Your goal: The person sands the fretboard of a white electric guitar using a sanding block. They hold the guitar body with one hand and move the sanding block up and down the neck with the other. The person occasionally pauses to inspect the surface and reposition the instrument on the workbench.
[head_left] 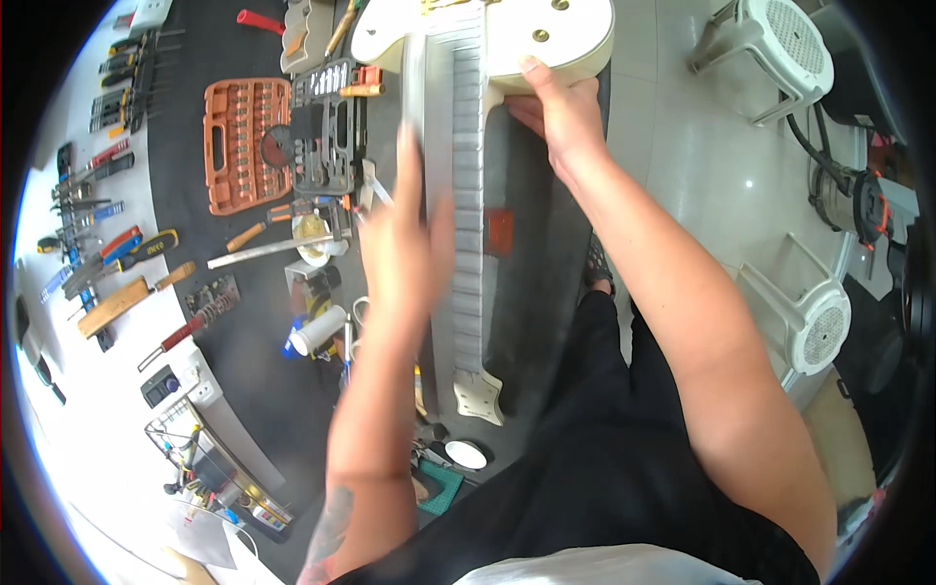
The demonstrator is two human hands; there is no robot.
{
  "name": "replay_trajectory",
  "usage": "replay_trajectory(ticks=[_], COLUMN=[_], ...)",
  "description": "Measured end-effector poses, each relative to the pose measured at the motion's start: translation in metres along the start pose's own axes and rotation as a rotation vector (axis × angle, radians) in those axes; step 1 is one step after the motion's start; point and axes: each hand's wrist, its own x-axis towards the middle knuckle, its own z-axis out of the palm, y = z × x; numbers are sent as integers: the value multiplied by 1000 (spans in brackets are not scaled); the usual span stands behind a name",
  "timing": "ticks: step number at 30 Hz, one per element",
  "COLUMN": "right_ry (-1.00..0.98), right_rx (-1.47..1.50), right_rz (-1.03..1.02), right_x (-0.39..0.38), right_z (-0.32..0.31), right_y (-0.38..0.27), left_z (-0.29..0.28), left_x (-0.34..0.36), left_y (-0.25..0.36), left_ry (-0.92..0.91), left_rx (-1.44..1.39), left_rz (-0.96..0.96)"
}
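Note:
A white electric guitar (502, 39) lies with its body at the far end and its headstock (479, 398) toward me. Its fretboard (469, 195) looks silvery grey, crossed by frets. My left hand (402, 249), smeared by motion, is closed around a long, flat metal bar (439, 166) running alongside the neck, with one finger stretched along it. The bar is blurred too, so its exact kind is unclear. My right hand (568, 112) grips the body's edge near the neck joint, thumb on top and other fingers partly hidden beneath.
Left of the guitar, the dark bench holds an orange socket case (249, 146), a grey tool case (325, 146), a metal rod (278, 252) and a white roll (319, 331). Hand tools hang along the left wall. White stools (780, 49) stand on the floor at right.

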Motion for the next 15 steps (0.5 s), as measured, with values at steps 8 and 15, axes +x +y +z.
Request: replay_trajectory(ticks=[8, 15], right_ry=[53, -52], right_rx=[-62, 34], right_rz=[7, 92], right_x=[2, -12], right_z=[11, 13], right_y=[7, -17], left_z=[-10, -2], left_x=[74, 32], left_y=[28, 10], left_ry=[82, 135], left_rx=[124, 110], left_rz=[35, 64])
